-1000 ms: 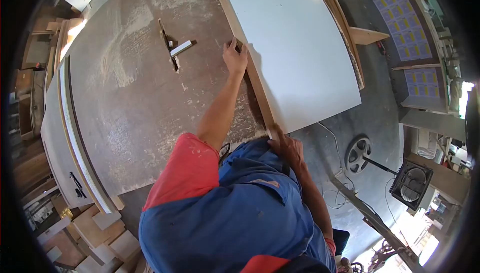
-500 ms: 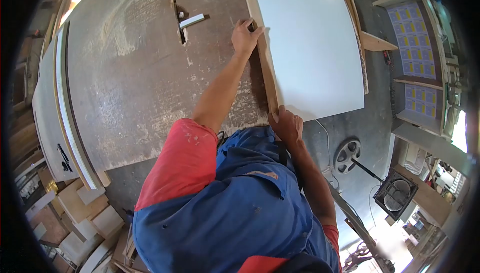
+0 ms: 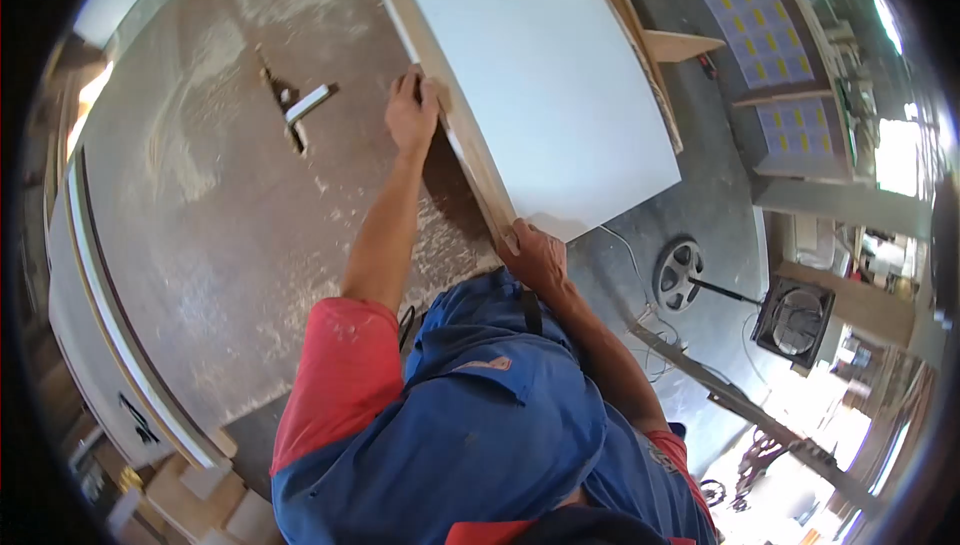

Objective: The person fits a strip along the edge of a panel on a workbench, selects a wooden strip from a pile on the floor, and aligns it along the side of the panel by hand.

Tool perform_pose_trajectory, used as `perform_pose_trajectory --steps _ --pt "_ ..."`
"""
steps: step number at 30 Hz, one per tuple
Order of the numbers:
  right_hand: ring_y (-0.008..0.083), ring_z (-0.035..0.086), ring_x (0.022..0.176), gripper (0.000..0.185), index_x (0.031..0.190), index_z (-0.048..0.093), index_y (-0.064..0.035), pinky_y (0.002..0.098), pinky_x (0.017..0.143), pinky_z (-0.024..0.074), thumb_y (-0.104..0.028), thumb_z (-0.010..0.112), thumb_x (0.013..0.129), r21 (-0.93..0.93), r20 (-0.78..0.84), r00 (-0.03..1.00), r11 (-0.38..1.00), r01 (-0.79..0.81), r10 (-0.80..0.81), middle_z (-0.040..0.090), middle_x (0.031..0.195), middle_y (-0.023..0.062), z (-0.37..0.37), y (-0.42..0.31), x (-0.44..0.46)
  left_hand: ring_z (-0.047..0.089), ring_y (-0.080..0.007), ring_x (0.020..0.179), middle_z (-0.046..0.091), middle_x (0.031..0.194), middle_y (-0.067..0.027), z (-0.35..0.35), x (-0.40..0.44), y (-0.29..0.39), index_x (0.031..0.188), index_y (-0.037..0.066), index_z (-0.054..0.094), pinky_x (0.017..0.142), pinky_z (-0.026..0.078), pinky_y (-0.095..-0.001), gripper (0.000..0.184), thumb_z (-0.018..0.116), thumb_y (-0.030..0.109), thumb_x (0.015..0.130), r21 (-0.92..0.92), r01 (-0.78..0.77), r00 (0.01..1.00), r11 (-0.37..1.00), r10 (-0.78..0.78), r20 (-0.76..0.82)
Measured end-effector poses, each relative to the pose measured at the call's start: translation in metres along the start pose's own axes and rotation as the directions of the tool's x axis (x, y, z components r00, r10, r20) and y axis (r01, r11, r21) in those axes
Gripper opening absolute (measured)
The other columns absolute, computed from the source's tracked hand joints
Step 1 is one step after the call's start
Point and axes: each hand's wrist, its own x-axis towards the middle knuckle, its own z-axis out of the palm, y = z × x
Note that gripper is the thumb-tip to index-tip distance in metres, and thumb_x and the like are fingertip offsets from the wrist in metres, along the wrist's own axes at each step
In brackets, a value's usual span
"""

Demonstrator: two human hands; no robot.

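A long wooden strip [image 3: 464, 135] runs along the near left edge of a large white panel [image 3: 530, 75], on a worn brown table [image 3: 200, 215]. My left hand [image 3: 412, 113] grips the strip partway up, thumb on its top face and fingers curled at its left side. At the strip's lower end, close to my body, my right hand [image 3: 534, 257] is closed round the strip and panel corner. A small white block [image 3: 310, 103] lies beside a slot in the table, left of my left hand.
A fan [image 3: 795, 320] with a round base [image 3: 678, 275] stands on the floor at right, with loose cables near it. Shelving [image 3: 790, 95] is at upper right. Long edged boards [image 3: 130, 335] lie at far left, above wood offcuts [image 3: 195, 495].
The view has shifted and turned, so table and panel appear further left. Both hands remain on the strip, whose near end now shows a gap and a darker shadow beneath it.
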Motion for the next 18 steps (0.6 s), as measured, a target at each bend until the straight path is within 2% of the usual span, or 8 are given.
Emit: perform_pose_trajectory --steps 1,4,5,6,8,11,14,18 --pt "0.0432 0.065 0.087 0.032 0.099 0.056 -0.0042 0.0535 0.076 0.0514 -0.034 0.061 0.089 0.073 -0.104 0.995 0.997 0.016 -0.009 0.067 0.093 0.0211 0.002 0.007 -0.005 0.064 -0.0368 0.102 0.063 0.118 -0.0164 -0.001 0.0 -0.001 0.122 0.005 0.066 0.086 0.053 -0.0455 0.042 0.063 0.027 0.086 -0.052 0.033 0.999 0.998 -0.031 0.039" --pt "0.0441 0.065 0.088 0.029 0.101 0.055 -0.0051 0.0531 0.074 0.0512 -0.032 0.061 0.091 0.126 -0.201 0.972 0.987 -0.1 0.124 0.067 0.095 0.0211 0.002 0.034 -0.017 0.064 -0.0377 0.103 0.063 0.118 -0.0166 -0.003 0.0 0.01 0.123 0.006 0.065 0.086 0.052 -0.0467 0.044 0.063 0.029 0.086 -0.011 0.043 0.997 0.999 -0.043 0.062" --pt "0.0447 0.065 0.087 0.029 0.106 0.056 -0.0062 0.0527 0.072 0.0508 -0.031 0.061 0.092 0.221 -0.191 0.957 0.959 -0.177 0.22 0.068 0.092 0.0208 -0.004 0.04 -0.025 0.064 -0.0377 0.103 0.063 0.118 -0.0166 -0.001 0.0 0.009 0.123 0.006 0.065 0.086 0.052 -0.0467 0.044 0.063 0.029 0.086 -0.021 0.019 0.997 1.0 -0.017 0.076" --pt "0.0447 0.065 0.087 0.029 0.106 0.056 -0.0062 0.0527 0.072 0.0508 -0.031 0.061 0.092 0.234 -0.209 0.95 0.955 -0.183 0.234 0.068 0.092 0.0208 -0.008 0.047 -0.032 0.063 -0.038 0.103 0.062 0.118 -0.0168 -0.001 0.0 0.008 0.125 0.006 0.063 0.086 0.052 -0.0471 0.046 0.064 0.03 0.086 0.027 -0.014 0.998 1.0 0.012 0.061" --pt "0.0427 0.067 0.084 0.03 0.109 0.057 -0.007 0.0503 0.069 0.0515 -0.03 0.064 0.092 0.392 -0.25 0.91 0.894 -0.218 0.332 0.069 0.088 0.0199 -0.01 0.058 -0.046 0.063 -0.0384 0.104 0.062 0.118 -0.0171 0.002 0.0 0.007 0.126 0.006 0.062 0.086 0.053 -0.0474 0.048 0.065 0.03 0.085 0.073 -0.063 0.997 0.995 0.06 0.045" --pt "0.0384 0.069 0.077 0.03 0.111 0.061 -0.0077 0.0451 0.066 0.0529 -0.027 0.069 0.09 0.45 -0.346 0.878 0.879 -0.154 0.331 0.069 0.083 0.0182 -0.005 0.066 -0.064 0.062 -0.0397 0.106 0.06 0.12 -0.0178 0.002 0.0 0.01 0.13 0.005 0.057 0.088 0.052 -0.0485 0.052 0.065 0.029 0.084 0.153 -0.037 0.997 0.987 0.025 0.078" --pt "0.0335 0.07 0.073 0.028 0.109 0.064 -0.008 0.0404 0.065 0.0538 -0.023 0.074 0.087 0.517 -0.389 0.848 0.847 -0.123 0.36 0.07 0.083 0.0171 -0.007 0.066 -0.084 0.061 -0.0412 0.108 0.059 0.121 -0.02 0.002 0.001 0.013 0.13 0.005 0.057 0.089 0.052 -0.0493 0.051 0.064 0.029 0.085 0.132 -0.034 0.997 0.991 0.023 0.08" --pt "0.0315 0.07 0.072 0.029 0.108 0.066 -0.008 0.0387 0.065 0.0541 -0.02 0.076 0.084 0.544 -0.468 0.789 0.833 -0.098 0.398 0.07 0.083 0.0164 -0.008 0.079 -0.097 0.06 -0.0433 0.109 0.058 0.122 -0.0232 0.004 -0.002 0.017 0.13 0.004 0.056 0.091 0.051 -0.0501 0.052 0.062 0.029 0.086 0.187 -0.053 0.996 0.981 0.038 0.078"
